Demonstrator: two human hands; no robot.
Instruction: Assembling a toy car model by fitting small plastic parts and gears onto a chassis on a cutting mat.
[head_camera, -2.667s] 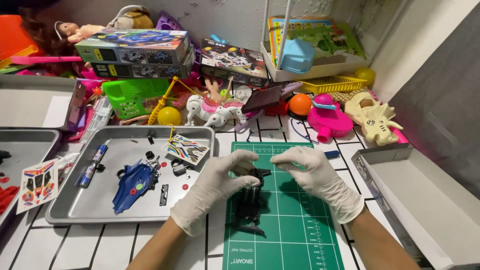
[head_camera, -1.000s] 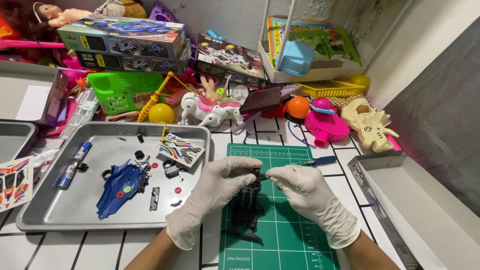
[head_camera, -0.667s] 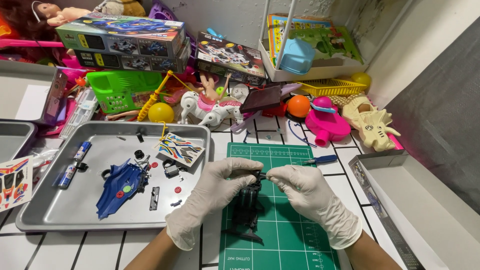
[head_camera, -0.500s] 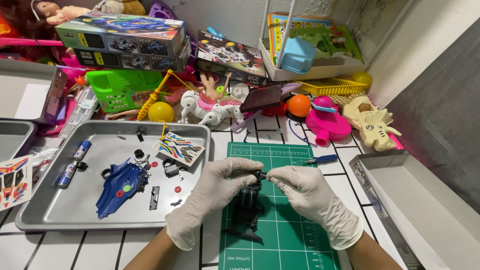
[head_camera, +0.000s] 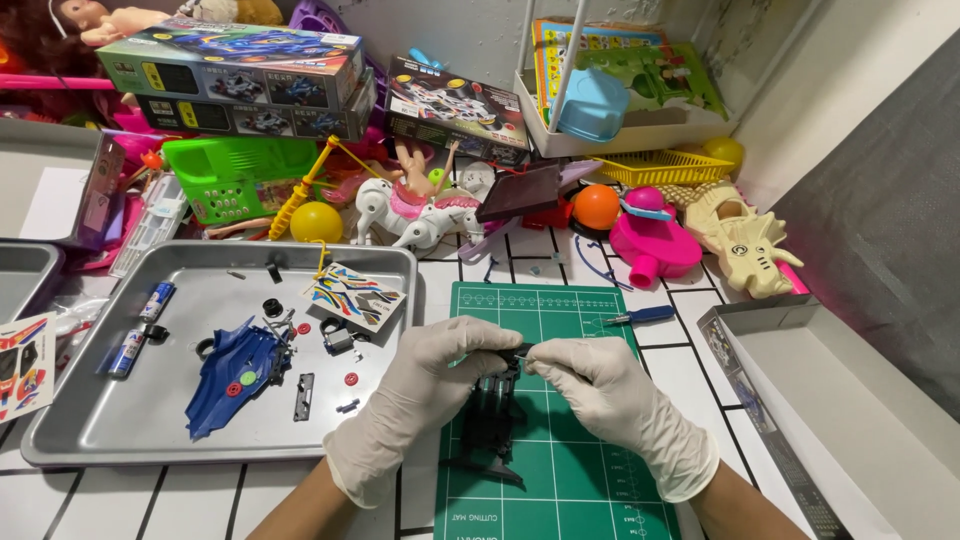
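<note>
Two gloved hands meet over a green cutting mat (head_camera: 560, 470) at the near edge of the tiled table. The left hand (head_camera: 425, 400) is closed around the upper end of a black toy-car chassis (head_camera: 490, 425), which stands tilted on the mat beneath both hands. The right hand (head_camera: 610, 400) pinches its fingertips together at the top of the chassis; a small part may be held there, but it is too small to make out. Both grips are clenched, neither released.

Judgement on the work in hand: a fine fitting at the chassis top. It is done best with the left hand keeping the chassis braced against the mat, the right hand working close and square to the seat, and light pressure only, since the thin black plastic looks likely to flex or snap.

Left of the mat lies a metal tray (head_camera: 90, 440) holding a blue car body shell (head_camera: 235, 370), a sticker sheet (head_camera: 355, 295), two small batteries (head_camera: 140, 325) and scattered red and black small parts. Just beyond the mat's far right corner rests a blue-handled screwdriver (head_camera: 645, 315), apart from both hands.

Farther back stands a clutter of toys: a white toy horse (head_camera: 410, 215), an orange ball (head_camera: 597, 205), a cream toy dinosaur (head_camera: 745, 250), a yellow ball (head_camera: 315, 222), and stacked toy-car boxes (head_camera: 240, 75) against the wall.
</note>
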